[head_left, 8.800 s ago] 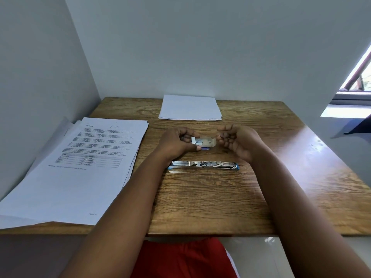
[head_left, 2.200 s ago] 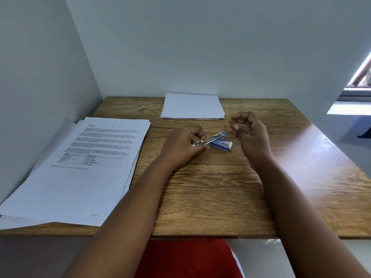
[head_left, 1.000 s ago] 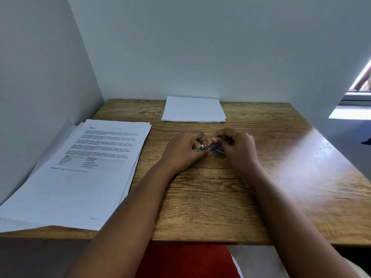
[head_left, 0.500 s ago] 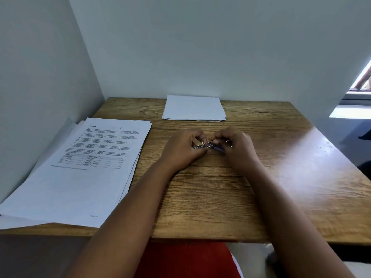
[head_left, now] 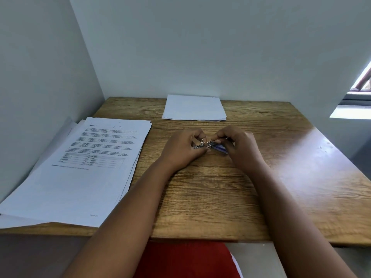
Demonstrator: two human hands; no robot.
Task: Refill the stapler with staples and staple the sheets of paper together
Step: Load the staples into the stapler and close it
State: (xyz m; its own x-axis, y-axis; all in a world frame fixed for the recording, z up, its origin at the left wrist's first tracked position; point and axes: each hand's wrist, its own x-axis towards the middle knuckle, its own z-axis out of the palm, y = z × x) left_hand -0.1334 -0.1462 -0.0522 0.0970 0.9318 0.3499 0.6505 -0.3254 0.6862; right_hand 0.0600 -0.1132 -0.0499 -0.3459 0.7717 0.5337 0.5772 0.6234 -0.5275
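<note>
A small metal stapler (head_left: 202, 145) with blue trim lies between both hands at the middle of the wooden table (head_left: 220, 189). My left hand (head_left: 184, 149) grips its rear end. My right hand (head_left: 239, 145) pinches its front half, fingers closed over it. Just under the right fingers a blue and white staple box (head_left: 220, 148) peeks out on the table. Whether a staple strip is in the fingers is hidden. A thick stack of printed sheets (head_left: 84, 165) lies at the left.
A smaller pile of blank white paper (head_left: 193, 107) rests at the back against the wall. Walls close in the left and far sides. The table's right part shines in the light from a window (head_left: 359, 93).
My right hand came in from the air and closed on the stapler's front end. Earlier the left hand alone held the stapler up, and the staple box lay in plain sight.
</note>
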